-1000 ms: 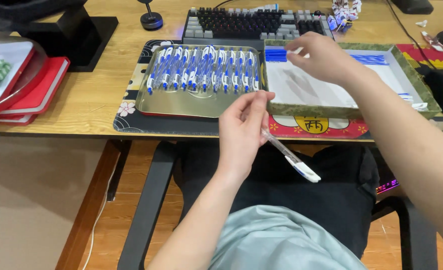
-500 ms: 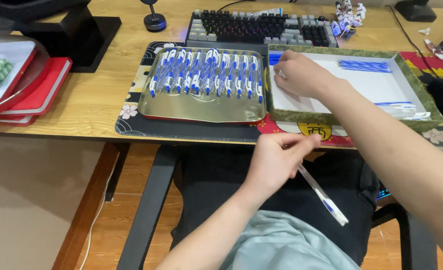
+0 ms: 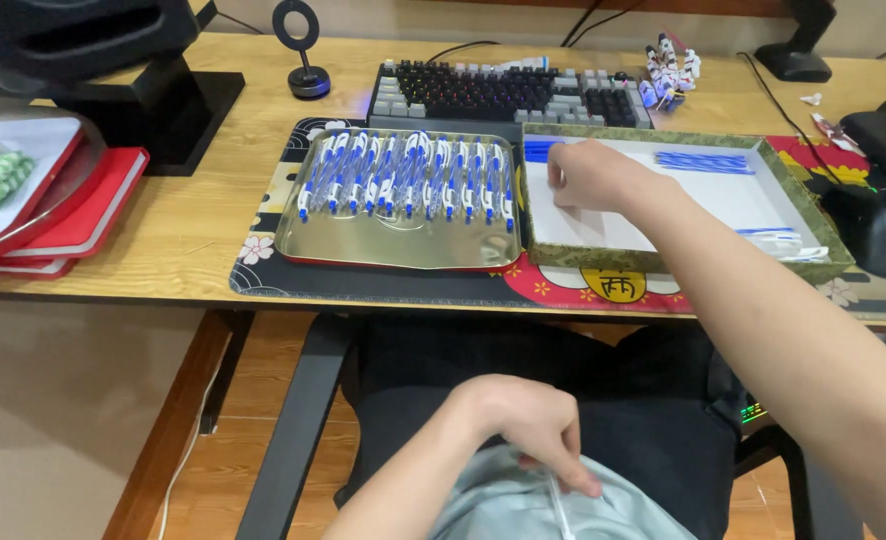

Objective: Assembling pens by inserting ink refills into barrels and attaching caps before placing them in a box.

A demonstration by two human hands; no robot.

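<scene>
Fingers of the right hand curl down inside the shallow green-rimmed cardboard box with a white floor, touching the small bundle of blue pen parts at its far left corner, though whether they actually pinch it I cannot tell. Down at the lap, the left hand is closed around the top of a slim white pen barrel that points toward the grey-green shirt. Just left of the box sits the gold metal tray lined with blue-and-white pens, in front of the grey keyboard.
</scene>
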